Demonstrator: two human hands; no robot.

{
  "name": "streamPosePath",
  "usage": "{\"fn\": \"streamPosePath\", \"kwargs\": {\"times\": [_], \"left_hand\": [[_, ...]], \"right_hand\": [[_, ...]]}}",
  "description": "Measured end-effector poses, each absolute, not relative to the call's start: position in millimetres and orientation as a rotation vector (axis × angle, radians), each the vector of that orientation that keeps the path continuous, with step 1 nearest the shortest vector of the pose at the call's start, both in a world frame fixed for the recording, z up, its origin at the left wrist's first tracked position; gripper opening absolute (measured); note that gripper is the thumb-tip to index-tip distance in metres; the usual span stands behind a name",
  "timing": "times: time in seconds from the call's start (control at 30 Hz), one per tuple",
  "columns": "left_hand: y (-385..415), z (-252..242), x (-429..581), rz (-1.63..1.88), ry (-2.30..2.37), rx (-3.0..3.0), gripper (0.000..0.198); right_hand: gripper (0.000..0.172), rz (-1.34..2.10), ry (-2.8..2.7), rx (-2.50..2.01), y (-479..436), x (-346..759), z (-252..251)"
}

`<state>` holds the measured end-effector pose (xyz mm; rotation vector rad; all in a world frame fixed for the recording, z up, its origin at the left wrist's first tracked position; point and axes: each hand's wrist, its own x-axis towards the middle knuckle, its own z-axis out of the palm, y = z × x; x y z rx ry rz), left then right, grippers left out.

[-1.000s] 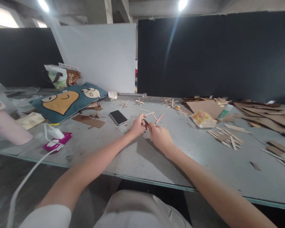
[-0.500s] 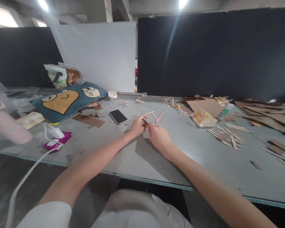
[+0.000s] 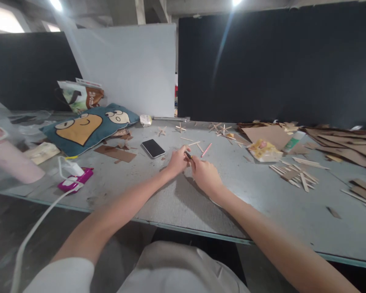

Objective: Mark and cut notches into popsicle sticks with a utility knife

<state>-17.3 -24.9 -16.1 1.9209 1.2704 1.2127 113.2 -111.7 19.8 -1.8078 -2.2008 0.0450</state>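
My right hand (image 3: 206,175) is closed around a slim dark tool (image 3: 188,155), whose tip points up and left toward my other hand. Close against it, my left hand (image 3: 178,161) has its fingers curled together near that tip; whatever they pinch is too small and covered to name. Both hands are low over the grey table (image 3: 167,199). Just beyond them lie a pink-and-white stick (image 3: 206,149) and a few pale wooden sticks (image 3: 200,147). To the left of my left hand rests a black-screened phone (image 3: 153,148).
Star-shaped stick pieces (image 3: 180,127) stand farther back. On the right are a pile of wooden sticks (image 3: 295,176), a yellow-white packet (image 3: 264,151), a glue tube (image 3: 294,141) and cardboard sheets (image 3: 341,142). A blue cushion (image 3: 91,126), purple power strip (image 3: 76,180) and pink bottle (image 3: 15,160) occupy the left.
The whole view has shifted slightly. My hands stay together in nearly the same place, with the dark tool still in the right one and angled a little differently.
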Motion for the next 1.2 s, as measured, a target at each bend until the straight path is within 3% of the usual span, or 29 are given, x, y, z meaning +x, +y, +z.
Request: {"fn": "streamPosePath", "kwargs": {"times": [1.2], "left_hand": [[-30, -13, -17, 1.211, 1.288, 2.059, 0.034]], "right_hand": [[0.038, 0.183, -2.086, -1.688, -100, 113, 11]]}}
